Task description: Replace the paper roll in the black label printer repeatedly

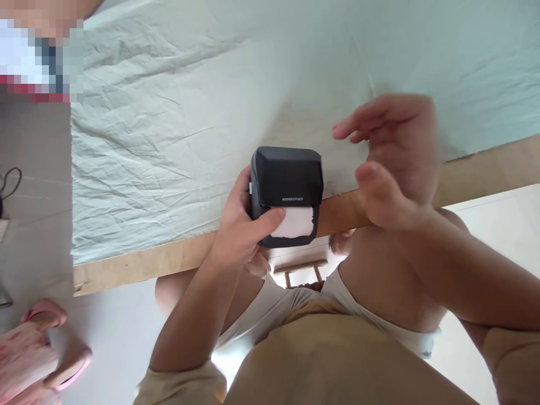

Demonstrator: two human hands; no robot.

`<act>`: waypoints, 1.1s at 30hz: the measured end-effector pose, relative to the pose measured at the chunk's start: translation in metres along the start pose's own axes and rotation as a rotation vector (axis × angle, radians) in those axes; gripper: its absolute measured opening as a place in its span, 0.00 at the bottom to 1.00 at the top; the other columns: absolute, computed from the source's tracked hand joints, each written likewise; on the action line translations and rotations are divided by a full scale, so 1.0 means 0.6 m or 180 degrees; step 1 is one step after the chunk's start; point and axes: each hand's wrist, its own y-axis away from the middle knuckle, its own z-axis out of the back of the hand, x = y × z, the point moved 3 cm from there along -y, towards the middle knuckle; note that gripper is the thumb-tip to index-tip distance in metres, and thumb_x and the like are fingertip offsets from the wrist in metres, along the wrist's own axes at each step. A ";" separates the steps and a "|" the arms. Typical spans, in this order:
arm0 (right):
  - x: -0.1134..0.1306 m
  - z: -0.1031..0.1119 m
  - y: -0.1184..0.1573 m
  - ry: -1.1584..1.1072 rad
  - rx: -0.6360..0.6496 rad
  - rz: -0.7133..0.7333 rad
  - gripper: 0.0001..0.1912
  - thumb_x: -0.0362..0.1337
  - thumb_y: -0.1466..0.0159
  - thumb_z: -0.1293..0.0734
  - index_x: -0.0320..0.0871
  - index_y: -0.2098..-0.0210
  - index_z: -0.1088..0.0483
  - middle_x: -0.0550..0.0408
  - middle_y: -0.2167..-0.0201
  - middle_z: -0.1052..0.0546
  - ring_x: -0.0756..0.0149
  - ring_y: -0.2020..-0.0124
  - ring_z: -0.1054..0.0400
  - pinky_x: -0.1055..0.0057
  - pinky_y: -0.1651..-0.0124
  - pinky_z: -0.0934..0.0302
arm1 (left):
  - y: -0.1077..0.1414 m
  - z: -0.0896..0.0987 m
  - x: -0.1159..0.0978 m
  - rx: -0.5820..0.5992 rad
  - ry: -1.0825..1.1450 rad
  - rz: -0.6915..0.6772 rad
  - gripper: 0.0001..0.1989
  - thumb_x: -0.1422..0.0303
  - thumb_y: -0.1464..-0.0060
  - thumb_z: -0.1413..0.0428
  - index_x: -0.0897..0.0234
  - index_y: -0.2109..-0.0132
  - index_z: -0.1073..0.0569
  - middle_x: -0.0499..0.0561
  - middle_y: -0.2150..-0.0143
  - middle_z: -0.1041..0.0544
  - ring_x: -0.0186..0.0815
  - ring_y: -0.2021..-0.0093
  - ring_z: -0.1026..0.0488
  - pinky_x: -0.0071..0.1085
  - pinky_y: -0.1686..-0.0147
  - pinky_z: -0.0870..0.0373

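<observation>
A black label printer [290,175] with pale lettering on its lid is held near the table's front edge. Out of its front slot comes a piece of white label paper [298,223] with a ragged edge. My left hand [244,225] is wrapped round the printer's left side, its thumb lying on the paper. My right hand [392,157], somewhat smeared by motion, is lifted to the right of the printer. Its thumb and fingers are apart, nothing shows between them, and it does not touch the printer.
A pale green wrinkled cloth [169,112] covers the table, whose bare wooden edge [143,256] runs in front of my knees. Another person's feet in pink shoes [46,308] are at lower left. A black cable loop [12,183] shows at the far left.
</observation>
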 end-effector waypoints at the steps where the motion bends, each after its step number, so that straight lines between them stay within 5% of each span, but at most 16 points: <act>1: 0.003 -0.002 0.001 0.0042 0.0226 -0.0087 0.21 0.56 0.21 0.36 0.55 0.35 0.31 0.48 0.42 0.20 0.49 0.42 0.20 0.48 0.41 0.25 | 0.001 -0.001 -0.001 -0.0034 0.0011 -0.0020 0.39 0.57 0.55 0.18 0.54 0.40 0.24 0.53 0.46 0.14 0.53 0.47 0.13 0.45 0.54 0.11; 5: 0.010 -0.010 0.004 0.0040 0.1274 -0.0702 0.24 0.49 0.23 0.32 0.53 0.30 0.34 0.45 0.33 0.20 0.48 0.36 0.21 0.47 0.36 0.22 | 0.007 -0.006 -0.002 -0.0083 0.0122 -0.0200 0.33 0.55 0.53 0.19 0.55 0.44 0.22 0.54 0.48 0.13 0.54 0.50 0.12 0.43 0.57 0.12; 8: 0.004 -0.015 0.006 -0.0206 0.1647 -0.0923 0.29 0.51 0.23 0.33 0.51 0.27 0.38 0.45 0.31 0.20 0.52 0.42 0.18 0.49 0.39 0.18 | 0.011 -0.013 -0.002 -0.0062 0.0208 -0.0172 0.29 0.47 0.44 0.23 0.54 0.43 0.21 0.55 0.48 0.12 0.56 0.46 0.12 0.44 0.57 0.11; 13: -0.008 -0.020 0.008 -0.0239 0.1714 -0.0947 0.32 0.52 0.25 0.31 0.49 0.28 0.39 0.44 0.33 0.20 0.56 0.48 0.17 0.54 0.45 0.17 | 0.011 -0.017 -0.005 -0.0051 0.0175 -0.0075 0.24 0.48 0.39 0.26 0.55 0.45 0.19 0.53 0.57 0.13 0.53 0.50 0.11 0.41 0.60 0.11; 20: -0.005 -0.022 0.008 0.0008 0.1700 -0.0598 0.31 0.49 0.25 0.30 0.50 0.27 0.38 0.43 0.31 0.21 0.49 0.37 0.20 0.49 0.40 0.18 | 0.004 -0.008 -0.002 0.0020 0.0191 -0.0136 0.21 0.52 0.36 0.28 0.57 0.44 0.17 0.52 0.61 0.14 0.43 0.65 0.14 0.32 0.75 0.22; 27: -0.003 -0.022 0.012 0.0167 0.1802 -0.0570 0.32 0.50 0.22 0.34 0.47 0.24 0.41 0.40 0.29 0.23 0.47 0.32 0.23 0.46 0.38 0.20 | 0.004 -0.001 0.007 0.0009 0.0173 -0.0121 0.19 0.50 0.34 0.30 0.55 0.44 0.17 0.54 0.51 0.10 0.55 0.48 0.10 0.36 0.69 0.16; 30: -0.001 -0.019 0.013 0.0330 0.1593 -0.0462 0.30 0.50 0.21 0.35 0.49 0.24 0.38 0.41 0.30 0.23 0.47 0.34 0.23 0.47 0.38 0.20 | 0.000 -0.006 0.006 -0.0073 0.0323 -0.0274 0.20 0.47 0.32 0.34 0.55 0.46 0.15 0.51 0.47 0.09 0.56 0.37 0.14 0.39 0.57 0.11; 33: -0.002 -0.012 0.014 0.0450 0.1229 -0.0407 0.30 0.53 0.22 0.33 0.49 0.26 0.34 0.43 0.43 0.20 0.51 0.44 0.21 0.51 0.43 0.20 | -0.006 -0.014 0.004 -0.0303 0.0532 -0.0362 0.12 0.53 0.33 0.32 0.54 0.52 0.14 0.49 0.49 0.09 0.51 0.40 0.13 0.37 0.55 0.11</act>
